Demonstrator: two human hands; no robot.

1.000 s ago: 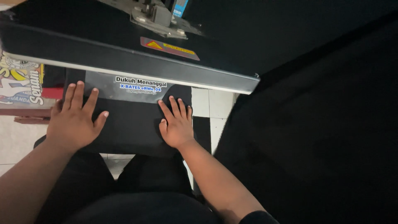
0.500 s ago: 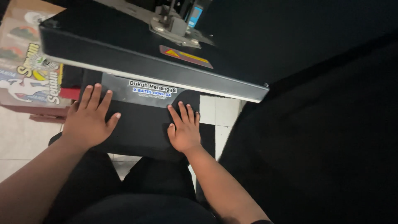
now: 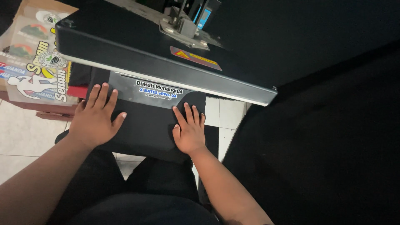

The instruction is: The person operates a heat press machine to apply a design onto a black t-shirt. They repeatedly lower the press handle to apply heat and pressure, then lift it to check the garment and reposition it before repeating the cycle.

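Note:
A black garment (image 3: 146, 125) lies spread over the lower plate of a heat press, with a printed transfer sheet (image 3: 156, 91) on it near the press's raised upper plate (image 3: 158, 62). My left hand (image 3: 95, 118) rests flat on the fabric's left side, fingers spread. My right hand (image 3: 189, 130) lies flat on the fabric's right side, just below the transfer. Neither hand holds anything.
A cardboard box with printed stickers (image 3: 33, 62) stands at the left on a reddish shelf. A large heap of black cloth (image 3: 325, 137) fills the right side. White floor tiles (image 3: 21, 137) show below the press. The press's metal hinge (image 3: 183, 25) is at the top.
The view has shifted, so the press and hands sit further right and lower in the picture. Both hands stay flat on the black garment.

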